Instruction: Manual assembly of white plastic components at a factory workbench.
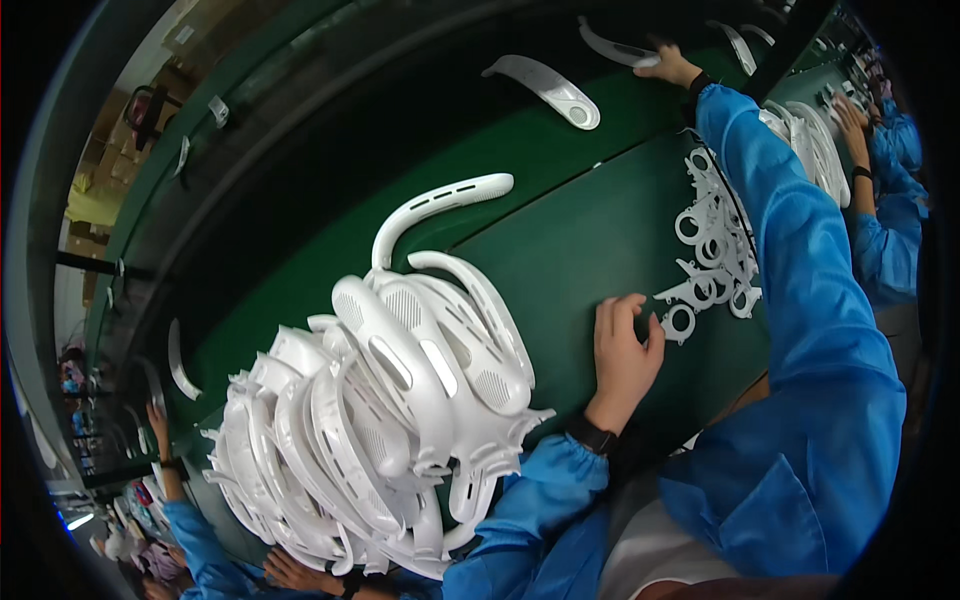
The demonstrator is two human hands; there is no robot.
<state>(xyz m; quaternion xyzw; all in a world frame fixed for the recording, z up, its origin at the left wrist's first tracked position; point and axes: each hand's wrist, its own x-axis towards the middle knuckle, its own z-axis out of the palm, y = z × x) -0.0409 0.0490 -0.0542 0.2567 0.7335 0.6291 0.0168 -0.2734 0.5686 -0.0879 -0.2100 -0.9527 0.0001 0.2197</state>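
Note:
My right hand (669, 68) stretches out over the far green belt. Its fingers close on the near end of a curved white plastic shell (608, 46). My left hand (625, 355) hovers above the green table, empty, its fingers loosely bent and apart. Beside it, to the right, lies a heap of small white ring-shaped plastic parts (708, 255). Left of my left hand rises a big pile of curved white plastic shells (405, 370), some with slots and dotted grilles. One long slotted shell (440, 205) sticks up from its far side.
On the green belt (330, 190), another curved shell with a round end (545, 88) lies left of my right hand, and more shells lie along it. Co-workers in blue sleeves stand at both sides; one's hand (853, 130) is near another white pile (810, 150) at right.

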